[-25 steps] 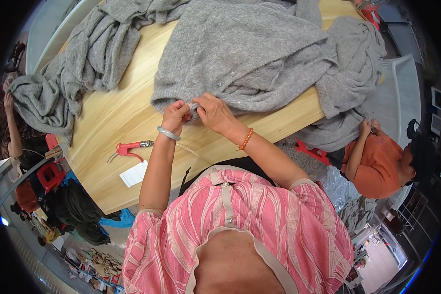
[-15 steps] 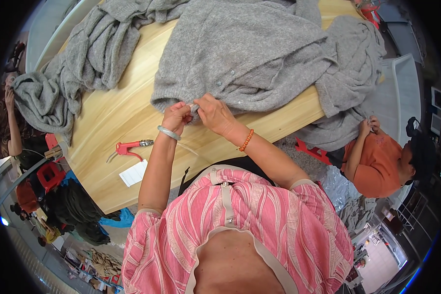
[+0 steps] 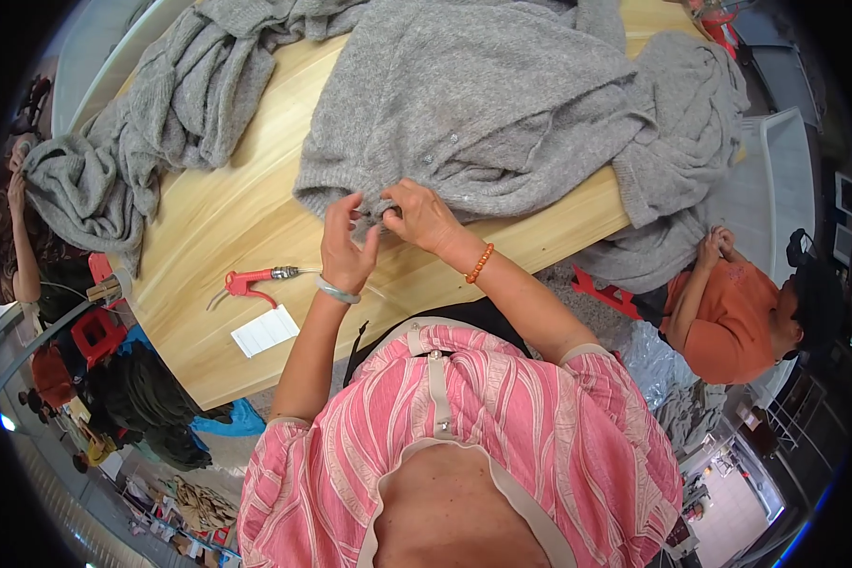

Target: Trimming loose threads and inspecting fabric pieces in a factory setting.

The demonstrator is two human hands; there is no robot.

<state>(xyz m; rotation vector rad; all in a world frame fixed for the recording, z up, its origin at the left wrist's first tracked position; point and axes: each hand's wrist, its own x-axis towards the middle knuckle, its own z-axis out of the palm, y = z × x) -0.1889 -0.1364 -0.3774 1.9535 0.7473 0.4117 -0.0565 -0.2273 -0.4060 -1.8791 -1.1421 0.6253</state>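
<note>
A grey knit cardigan (image 3: 417,104) with small shiny buttons lies spread on the wooden table (image 3: 218,204). At its near ribbed edge, my right hand (image 3: 426,222), with an orange bead bracelet, has its fingers curled in on the knit. My left hand (image 3: 348,251), wearing a pale bangle, is just beside that edge with thumb and fingers apart and nothing visible in them. What lies between the right fingertips is partly hidden. Left of my hands rests a red air blow gun (image 3: 246,282) with a metal fitting, near a white paper tag (image 3: 265,330).
More grey knitwear is heaped at the table's left (image 3: 185,114) and right (image 3: 682,123). A person in an orange top (image 3: 729,317) sits at the right; another person's arm (image 3: 26,246) shows at far left. Red stools (image 3: 97,338) and dark cloth (image 3: 147,402) lie lower left.
My left hand has let go of the cardigan's edge, drawn slightly toward me and spread its fingers. My right hand stays at the edge, its fingers a little looser.
</note>
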